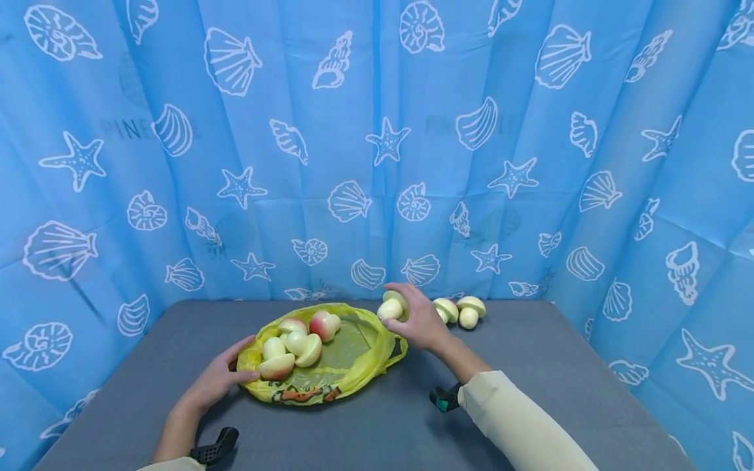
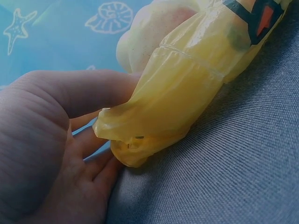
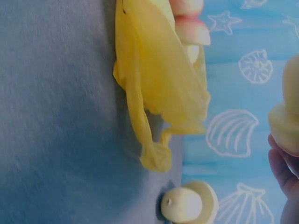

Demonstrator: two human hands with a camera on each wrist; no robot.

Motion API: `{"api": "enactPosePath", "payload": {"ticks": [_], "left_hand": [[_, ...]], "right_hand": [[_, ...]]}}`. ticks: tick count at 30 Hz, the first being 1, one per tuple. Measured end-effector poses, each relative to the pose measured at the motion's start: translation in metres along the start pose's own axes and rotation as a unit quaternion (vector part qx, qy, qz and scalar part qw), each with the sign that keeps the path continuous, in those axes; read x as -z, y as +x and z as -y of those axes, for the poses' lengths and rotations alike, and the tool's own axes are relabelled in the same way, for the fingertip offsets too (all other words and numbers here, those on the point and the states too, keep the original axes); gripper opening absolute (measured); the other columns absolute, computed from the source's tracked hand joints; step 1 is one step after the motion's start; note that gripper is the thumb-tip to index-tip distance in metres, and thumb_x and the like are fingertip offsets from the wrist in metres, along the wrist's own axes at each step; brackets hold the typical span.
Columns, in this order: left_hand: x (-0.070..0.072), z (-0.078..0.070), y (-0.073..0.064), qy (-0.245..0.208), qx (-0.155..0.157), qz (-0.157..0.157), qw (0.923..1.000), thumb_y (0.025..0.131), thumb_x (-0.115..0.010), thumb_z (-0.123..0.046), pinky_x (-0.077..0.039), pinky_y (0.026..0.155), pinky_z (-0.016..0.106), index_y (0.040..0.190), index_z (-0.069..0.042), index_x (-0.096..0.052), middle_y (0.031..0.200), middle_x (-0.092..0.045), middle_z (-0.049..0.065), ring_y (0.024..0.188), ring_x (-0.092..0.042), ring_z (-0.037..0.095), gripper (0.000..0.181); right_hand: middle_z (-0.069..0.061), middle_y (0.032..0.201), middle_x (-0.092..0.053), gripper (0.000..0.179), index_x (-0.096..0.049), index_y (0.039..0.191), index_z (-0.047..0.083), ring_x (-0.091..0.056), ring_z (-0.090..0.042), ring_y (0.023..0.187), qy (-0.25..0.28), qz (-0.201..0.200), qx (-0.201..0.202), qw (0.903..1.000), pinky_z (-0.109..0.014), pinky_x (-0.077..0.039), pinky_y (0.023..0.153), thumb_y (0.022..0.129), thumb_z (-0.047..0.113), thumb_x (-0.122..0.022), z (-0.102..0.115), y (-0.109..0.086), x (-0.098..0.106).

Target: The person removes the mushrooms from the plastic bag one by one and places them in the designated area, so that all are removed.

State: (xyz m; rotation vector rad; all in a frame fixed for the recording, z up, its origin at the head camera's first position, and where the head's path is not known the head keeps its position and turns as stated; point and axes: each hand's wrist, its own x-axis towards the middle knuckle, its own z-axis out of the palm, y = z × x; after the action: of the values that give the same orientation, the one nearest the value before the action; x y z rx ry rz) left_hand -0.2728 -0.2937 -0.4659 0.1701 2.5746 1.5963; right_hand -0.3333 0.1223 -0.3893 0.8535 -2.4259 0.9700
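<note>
A yellow plastic bag lies spread on the table with its mouth upward, and several toy mushrooms with cream stems and reddish caps sit in it. My left hand holds the bag's left edge, thumb on the near side and fingers behind the plastic. Beyond the bag's right rim, my right hand grips one mushroom above the table. That mushroom shows only partly at the right edge of the right wrist view, with fingertips against its cap.
Two more mushrooms stand on the table's far side, right of the bag; one is partly behind my right hand. The grey cloth-covered table ends at a blue curtain with white shells. The bag's handle loop sticks out toward the right.
</note>
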Motion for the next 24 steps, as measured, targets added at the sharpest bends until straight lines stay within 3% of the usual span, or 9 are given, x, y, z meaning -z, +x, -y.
{"api": "enactPosePath", "payload": {"ticks": [2,7,12,19,24], "left_hand": [[0.000,-0.001,0.000,-0.003,0.001,-0.001,1.0000,0.088,-0.071,-0.031,-0.023,0.109,0.058,0.154,-0.004,-0.023,0.156,-0.020,0.027,0.140,-0.020,0.044,0.087],[0.000,-0.001,0.000,-0.002,0.001,-0.001,1.0000,0.088,-0.071,-0.032,-0.024,0.108,0.058,0.154,-0.003,-0.023,0.155,-0.020,0.027,0.140,-0.021,0.044,0.087],[0.000,-0.001,0.000,0.003,0.002,0.002,1.0000,0.088,-0.070,-0.032,-0.026,0.108,0.057,0.154,-0.003,-0.021,0.155,-0.019,0.028,0.140,-0.022,0.044,0.087],[-0.001,-0.001,0.001,0.001,0.008,-0.001,1.0000,0.088,-0.071,-0.031,-0.026,0.108,0.057,0.154,-0.004,-0.022,0.156,-0.019,0.027,0.140,-0.021,0.044,0.087],[0.000,0.000,0.001,0.005,0.002,0.000,1.0000,0.088,-0.071,-0.029,-0.027,0.107,0.058,0.154,-0.003,-0.022,0.155,-0.019,0.028,0.140,-0.021,0.045,0.086]], "right_hand": [[-0.008,0.134,-0.053,0.060,-0.053,0.137,0.017,-0.051,-0.029,0.120,-0.008,-0.001,-0.008,0.9999,-0.041,-0.049,0.073,0.081,0.029,-0.072,-0.003,0.001,0.004],[-0.010,0.138,-0.050,0.066,-0.049,0.139,0.013,-0.051,-0.028,0.120,-0.019,0.005,-0.033,0.9993,-0.043,-0.049,0.079,0.080,0.029,-0.074,-0.009,0.002,0.016],[-0.009,0.134,-0.053,0.071,-0.046,0.140,0.012,-0.055,-0.025,0.107,-0.030,0.011,-0.053,0.9981,-0.043,-0.048,0.079,0.079,0.030,-0.077,-0.015,0.000,0.027],[-0.012,0.133,-0.050,0.067,-0.049,0.135,0.010,-0.052,-0.029,0.114,-0.042,-0.017,-0.009,0.9989,-0.045,-0.047,0.080,0.077,0.022,-0.080,-0.032,-0.003,0.040],[-0.015,0.131,-0.048,0.066,-0.051,0.134,0.009,-0.051,-0.031,0.112,-0.047,-0.041,-0.001,0.9981,-0.046,-0.048,0.078,0.076,0.020,-0.081,-0.043,-0.007,0.047]]}}
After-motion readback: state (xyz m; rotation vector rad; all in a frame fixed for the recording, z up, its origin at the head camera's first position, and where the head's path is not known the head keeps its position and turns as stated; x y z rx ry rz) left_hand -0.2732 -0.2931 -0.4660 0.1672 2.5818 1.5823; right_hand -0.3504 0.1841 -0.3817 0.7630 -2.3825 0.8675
